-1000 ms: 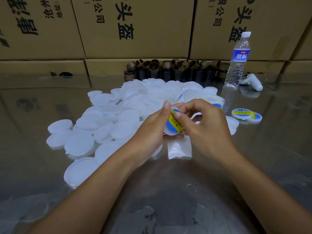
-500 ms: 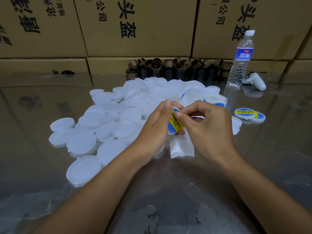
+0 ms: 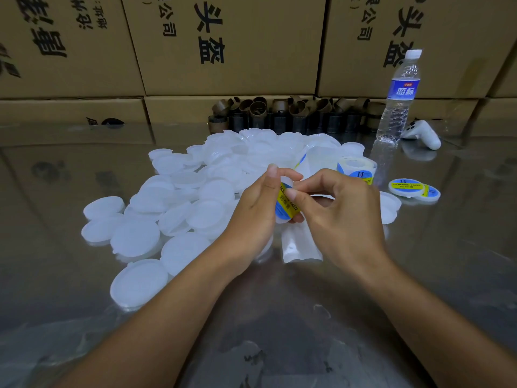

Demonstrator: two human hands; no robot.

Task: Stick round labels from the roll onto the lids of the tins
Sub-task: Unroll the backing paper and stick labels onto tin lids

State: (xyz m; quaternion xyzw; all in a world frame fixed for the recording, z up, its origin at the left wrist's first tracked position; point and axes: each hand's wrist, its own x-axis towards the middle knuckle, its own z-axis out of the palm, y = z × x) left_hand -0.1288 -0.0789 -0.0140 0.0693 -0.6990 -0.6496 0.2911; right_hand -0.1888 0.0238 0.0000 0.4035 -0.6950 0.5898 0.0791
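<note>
Cardboard boxes (image 3: 237, 37) back a glossy table (image 3: 279, 331) strewn with white tins (image 3: 179, 214). Both hands meet above them, the label roll (image 3: 356, 169) just behind. The left hand (image 3: 254, 214) grips one tin (image 3: 285, 181) on edge — the right hand (image 3: 341, 217) pinches the blue-and-yellow label (image 3: 286, 205) against its face.

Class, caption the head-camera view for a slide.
The left hand holds a tin while the right hand presses a blue-yellow label onto it.
</note>
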